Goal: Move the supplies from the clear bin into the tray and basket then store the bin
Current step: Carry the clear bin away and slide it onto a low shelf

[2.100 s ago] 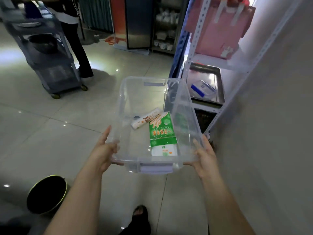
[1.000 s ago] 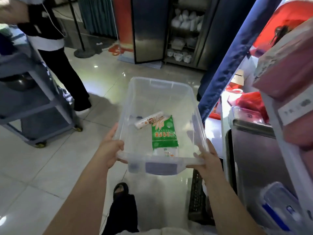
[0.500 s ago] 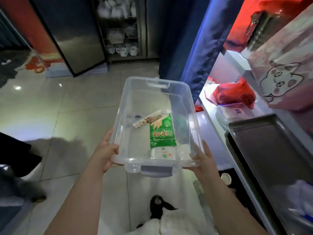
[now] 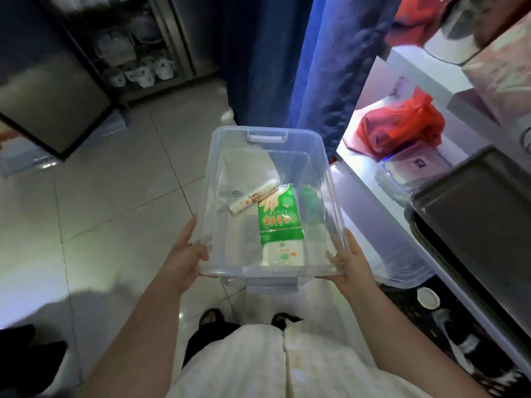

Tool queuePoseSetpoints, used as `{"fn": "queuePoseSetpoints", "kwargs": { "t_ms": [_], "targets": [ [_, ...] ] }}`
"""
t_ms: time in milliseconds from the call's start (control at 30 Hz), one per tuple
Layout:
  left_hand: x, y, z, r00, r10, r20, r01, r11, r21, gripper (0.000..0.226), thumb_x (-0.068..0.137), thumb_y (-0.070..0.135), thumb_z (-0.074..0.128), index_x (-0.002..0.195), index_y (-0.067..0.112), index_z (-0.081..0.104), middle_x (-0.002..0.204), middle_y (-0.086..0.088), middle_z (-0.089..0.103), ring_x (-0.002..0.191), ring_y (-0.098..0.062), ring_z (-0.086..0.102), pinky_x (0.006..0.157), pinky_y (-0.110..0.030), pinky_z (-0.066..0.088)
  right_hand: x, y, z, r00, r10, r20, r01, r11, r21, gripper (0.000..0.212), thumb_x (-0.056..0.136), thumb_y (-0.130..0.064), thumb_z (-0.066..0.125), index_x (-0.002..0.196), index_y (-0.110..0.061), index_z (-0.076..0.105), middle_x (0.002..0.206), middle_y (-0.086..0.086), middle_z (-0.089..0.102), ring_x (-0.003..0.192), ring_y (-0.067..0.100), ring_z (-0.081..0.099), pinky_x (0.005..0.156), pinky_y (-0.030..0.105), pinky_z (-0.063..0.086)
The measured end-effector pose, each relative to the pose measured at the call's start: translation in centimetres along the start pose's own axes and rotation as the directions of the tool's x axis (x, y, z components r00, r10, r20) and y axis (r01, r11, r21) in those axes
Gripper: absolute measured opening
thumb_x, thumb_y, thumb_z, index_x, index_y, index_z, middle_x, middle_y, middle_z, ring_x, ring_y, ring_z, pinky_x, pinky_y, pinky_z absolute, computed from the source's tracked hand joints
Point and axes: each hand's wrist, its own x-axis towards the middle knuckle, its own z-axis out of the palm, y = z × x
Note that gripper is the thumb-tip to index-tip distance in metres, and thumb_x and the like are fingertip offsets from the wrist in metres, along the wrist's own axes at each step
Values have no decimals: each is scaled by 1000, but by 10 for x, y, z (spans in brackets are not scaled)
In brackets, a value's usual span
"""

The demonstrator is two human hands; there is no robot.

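Note:
I hold the clear bin [image 4: 230,168] in the air above the tiled floor, in front of my body. My left hand [image 4: 184,259] grips its near left corner and my right hand [image 4: 349,262] grips its near right corner. Inside lie a green and white packet [image 4: 278,222] and a small white roll [image 4: 253,198] beside it. A dark metal tray [image 4: 482,219] sits on the white shelf to my right. A dark basket [image 4: 459,334] shows on the shelf level below it, partly hidden.
A red plastic bag [image 4: 399,127] and a clear lidded box [image 4: 408,173] lie on the shelf beyond the tray. A blue curtain [image 4: 287,67] hangs ahead. A steel cabinet with white crockery [image 4: 138,61] stands at the far left.
The view has swung right and down toward the shelf. The bin stays in both hands, and the tray and red bag now sit closer on the right.

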Motion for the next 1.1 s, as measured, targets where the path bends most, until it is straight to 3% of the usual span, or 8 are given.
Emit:
{"fn": "queuePoseSetpoints", "kwargs": {
  "t_ms": [200, 333, 467, 600, 767, 867, 1000, 1100],
  "targets": [
    [80, 46, -23, 979, -148, 142, 102, 951, 291, 101, 69, -21, 45, 143, 46, 31, 120, -11, 65, 87, -24, 68, 60, -35, 54, 9, 50, 40, 989, -78, -129, 94, 987, 128, 31, 91, -22, 63, 116, -40, 63, 96, -7, 73, 83, 19, 69, 60, 41, 54],
    [122, 66, -29, 945, -256, 201, 141, 879, 455, 98, 70, -20, 46, 137, 51, 38, 115, -6, 64, 91, -24, 65, 67, -35, 54, 3, 108, 54, 928, -24, -372, 147, 941, 305, 43, 93, -5, 54, 112, -42, 60, 94, -11, 70, 92, 22, 60, 79, 50, 49],
    [154, 68, -12, 893, -350, 284, 138, 813, 566, 99, 67, -21, 43, 130, 55, 43, 99, 1, 71, 76, -15, 68, 58, -24, 53, -14, 147, 51, 888, 10, -460, 183, 910, 373, 48, 95, 3, 43, 114, -40, 53, 112, -8, 62, 99, 24, 57, 62, 43, 57],
    [180, 61, 22, 832, -432, 347, 118, 750, 651, 96, 68, -18, 45, 131, 54, 45, 106, -4, 69, 88, -22, 63, 60, -27, 47, -17, 170, 32, 870, 26, -492, 262, 821, 507, 59, 94, 10, 34, 122, -39, 50, 117, -7, 60, 93, 25, 54, 54, 56, 55],
    [213, 48, 82, 804, -470, 364, 84, 696, 713, 92, 70, -18, 47, 124, 58, 49, 112, -6, 65, 92, -25, 63, 61, -29, 49, 11, 158, 10, 809, 78, -582, 309, 786, 536, 56, 96, 2, 42, 130, -42, 45, 122, -7, 59, 102, 28, 54, 51, 58, 53],
    [235, 40, 118, 787, -483, 383, 77, 693, 716, 90, 71, -18, 46, 108, 64, 55, 113, -7, 65, 90, -26, 65, 58, -30, 53, 41, 137, -5, 792, 59, -608, 286, 843, 455, 61, 94, 7, 41, 127, -43, 50, 98, 2, 60, 84, 21, 59, 55, 53, 56],
    [263, 31, 165, 783, -481, 394, 69, 698, 713, 89, 71, -18, 43, 114, 61, 54, 110, -6, 66, 86, -23, 67, 53, -30, 52, 82, 104, -27, 782, 97, -616, 287, 822, 493, 69, 85, 15, 32, 138, -29, 43, 94, 6, 52, 86, 29, 53, 67, 72, 47],
    [284, 23, 193, 784, -468, 408, 67, 717, 693, 89, 69, -19, 43, 114, 57, 56, 102, -3, 73, 83, -18, 72, 54, -32, 54, 101, 83, -36, 758, 42, -651, 245, 907, 344, 69, 81, 15, 49, 134, -29, 43, 100, 4, 55, 77, 21, 58, 53, 39, 60]
  ]
}}
